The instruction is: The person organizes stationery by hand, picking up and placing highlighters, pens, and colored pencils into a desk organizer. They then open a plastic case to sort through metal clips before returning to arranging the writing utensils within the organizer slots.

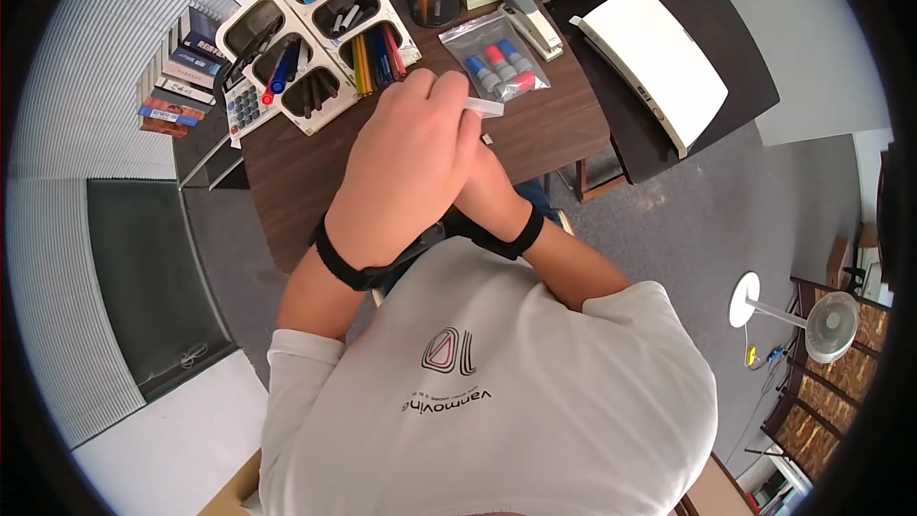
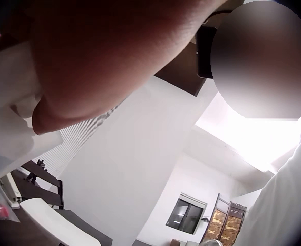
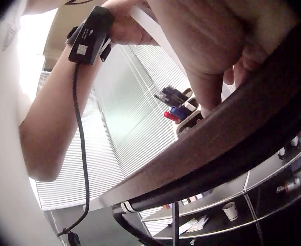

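Close together over the near side of the desk, both hands are around a thin white piece, like a folded sheet or strip. My left hand (image 1: 406,162) lies uppermost, its fingers bent down over the white piece (image 1: 485,107), whose end sticks out at the right. Partly hidden beneath it, my right hand (image 1: 492,193) holds the same piece from the other side. In the left wrist view the white piece (image 2: 32,148) looks broad and slightly see-through beside a fingertip. From the right wrist, its long pale edge (image 3: 160,36) runs between the two hands.
Beyond the hands on the brown desk (image 1: 554,134) stand a white pen organizer (image 1: 330,43), a black mesh cup (image 1: 435,8) with orange scissors, a stapler (image 1: 533,24) and a clear bag (image 1: 497,62) of markers. A calculator (image 1: 250,110) lies at the left.
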Tool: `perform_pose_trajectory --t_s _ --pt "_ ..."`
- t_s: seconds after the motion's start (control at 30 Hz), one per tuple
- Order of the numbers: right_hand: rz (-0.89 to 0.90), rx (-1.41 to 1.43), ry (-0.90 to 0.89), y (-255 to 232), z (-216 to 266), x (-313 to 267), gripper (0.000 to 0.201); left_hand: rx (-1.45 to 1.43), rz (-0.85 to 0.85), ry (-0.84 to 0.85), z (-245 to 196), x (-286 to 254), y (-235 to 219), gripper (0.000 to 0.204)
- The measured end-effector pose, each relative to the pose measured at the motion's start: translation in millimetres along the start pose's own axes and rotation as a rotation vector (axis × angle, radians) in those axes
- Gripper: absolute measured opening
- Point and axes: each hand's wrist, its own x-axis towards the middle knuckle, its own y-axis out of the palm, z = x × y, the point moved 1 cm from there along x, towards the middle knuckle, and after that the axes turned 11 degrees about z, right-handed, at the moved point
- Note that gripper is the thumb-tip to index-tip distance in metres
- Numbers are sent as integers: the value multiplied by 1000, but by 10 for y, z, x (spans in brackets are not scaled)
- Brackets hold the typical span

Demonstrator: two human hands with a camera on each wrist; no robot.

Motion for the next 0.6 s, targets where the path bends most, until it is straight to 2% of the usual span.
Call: perform_pose_trajectory --t_s 0.07,0.13,0.2,0.27,0.3,0.37,0.47,0.6 --pt "10 8 0 -9 23 13 51 -8 11 -24 53 -42 -14 22" --pt "-26 25 21 -83 167 47 54 -97 -112 -50 165 -149 -54 23" --pt "21 71 89 -113 227 44 58 -124 -118 -108 245 -327 -126 24" --pt "37 126 131 -117 229 47 56 -127 -264 -147 387 -535 -117 22" --pt "36 130 133 -117 231 46 56 -126 -261 -148 422 -652 -96 22" --pt "45 96 109 -117 226 58 54 -245 -323 -265 502 -872 -52 26" --pt "38 -26 53 -85 212 64 51 -261 -370 -215 620 -1115 24 27" --pt "64 -73 2 -70 214 74 49 -170 -387 -140 589 -1170 25 29"
